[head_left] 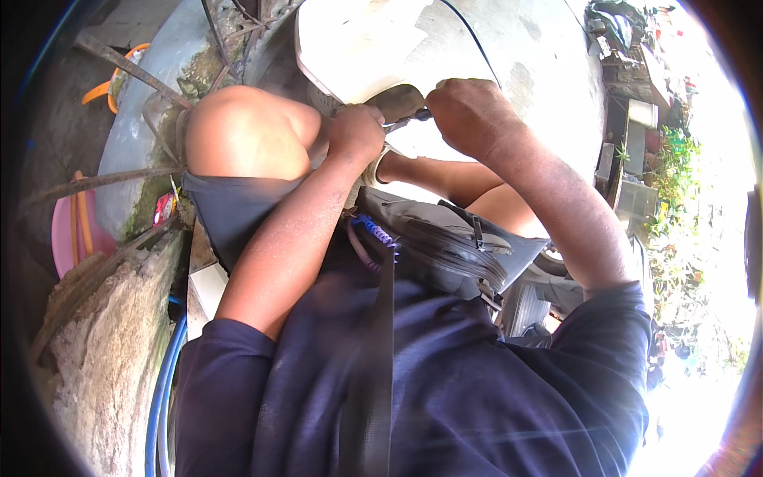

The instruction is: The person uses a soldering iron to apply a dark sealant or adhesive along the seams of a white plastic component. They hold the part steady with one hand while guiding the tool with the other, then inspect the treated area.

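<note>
My left hand (358, 131) is closed, its fingers by the lower edge of a large white curved panel (342, 52); what they grip is too small to make out. To the right, my right hand (469, 115) is curled into a fist. A thin dark piece with a shiny part (411, 119) juts from that fist toward the left hand, and its kind is unclear. Just above it shows a rounded brownish surface (397, 102). A black cable (473, 33) curves down from the top edge and passes behind the right fist.
A grey bag (429, 230) lies in my lap, with a purple coiled cord (375, 230) beside it. Rusty metal bars (131, 67) and a rough stone block (111, 342) stand at the left, near blue hoses (165, 389). Also there are a pink basin (71, 230) and an orange-rimmed container (115, 87).
</note>
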